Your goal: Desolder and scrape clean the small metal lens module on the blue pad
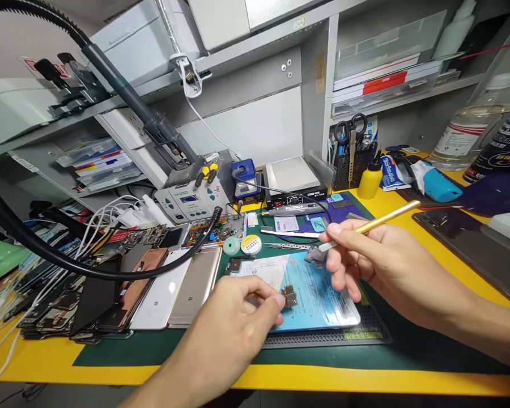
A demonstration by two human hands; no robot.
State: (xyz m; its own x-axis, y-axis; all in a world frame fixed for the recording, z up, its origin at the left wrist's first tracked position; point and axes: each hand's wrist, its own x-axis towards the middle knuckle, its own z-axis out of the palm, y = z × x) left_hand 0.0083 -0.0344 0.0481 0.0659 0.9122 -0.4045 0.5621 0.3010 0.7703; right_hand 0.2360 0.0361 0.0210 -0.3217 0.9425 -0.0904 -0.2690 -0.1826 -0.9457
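Note:
My left hand [233, 323] rests on the green mat and pinches a small metal component [288, 296] between thumb and forefinger over a light blue sheet [318, 300]. My right hand [365, 260] grips a gold-handled tool [385, 219] like a pen, its tip pointing down at another small grey part [314, 255] on the sheet. White paper [266, 269] lies on the sheet's left side.
Several phones and back covers [161, 289] lie in a row at left under a thick black hose [110, 266]. A rework station [193, 201], hot plate [295, 181], tool cup [352, 158], yellow bottle [370, 178] and solvent bottles [467, 133] stand behind. A tablet [471, 238] lies right.

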